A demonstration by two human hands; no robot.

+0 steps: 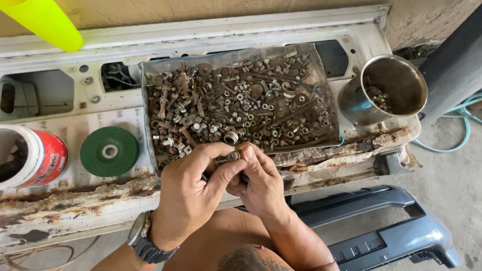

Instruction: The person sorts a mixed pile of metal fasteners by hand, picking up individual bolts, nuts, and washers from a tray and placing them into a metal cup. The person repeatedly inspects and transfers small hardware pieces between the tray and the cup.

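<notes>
Both hands met over a small bolt with a nut [232,156], pinched between the fingertips at the near edge of the tray. Left hand [193,188] closed thumb and forefinger on one end; right hand [258,183] gripped the other end. Whether the nut was seated on its thread could not be told, as the fingers covered most of it.

Far left of the grip: a red-and-white can [42,156], then a green grinding disc [109,151] lying flat on the rusted white metal panel [75,198]. Directly beyond the grip: a shallow tray [150,70] heaped with rusty bolts, nuts and washers. Right of it: a steel cup [396,88], tilted, with a few small fasteners inside.

Judgement: the piece was small and likely gritty with rust, so the work was best kept low over the tray, letting a dropped part fall among the others rather than onto the floor. One hand should hold steady while the other turned, with the threads started square.
</notes>
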